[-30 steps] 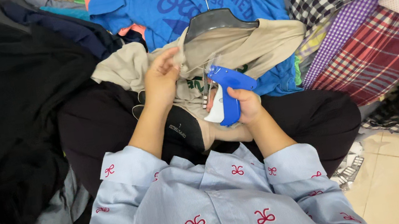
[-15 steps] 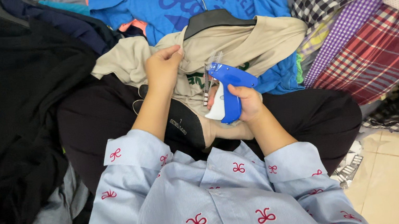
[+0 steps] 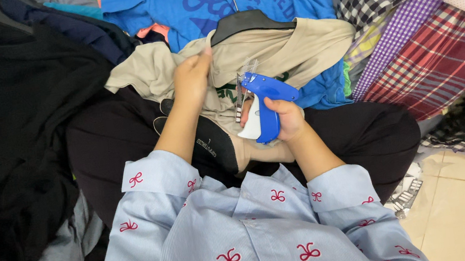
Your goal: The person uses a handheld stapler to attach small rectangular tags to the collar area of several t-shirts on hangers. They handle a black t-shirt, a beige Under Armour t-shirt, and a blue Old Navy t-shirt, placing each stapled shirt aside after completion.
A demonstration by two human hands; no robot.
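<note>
Tagging gun [image 3: 264,107] nozzle tip indistinct

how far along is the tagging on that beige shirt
Done: the beige shirt lies on the lap on its black hanger, picked from the clothes pile. In hand: the left hand grips the shirt's fabric while the right hand holds the blue tagging gun close beside it. Left: the gun's tip isn't in the fabric, and no attached tag is visible.
</note>
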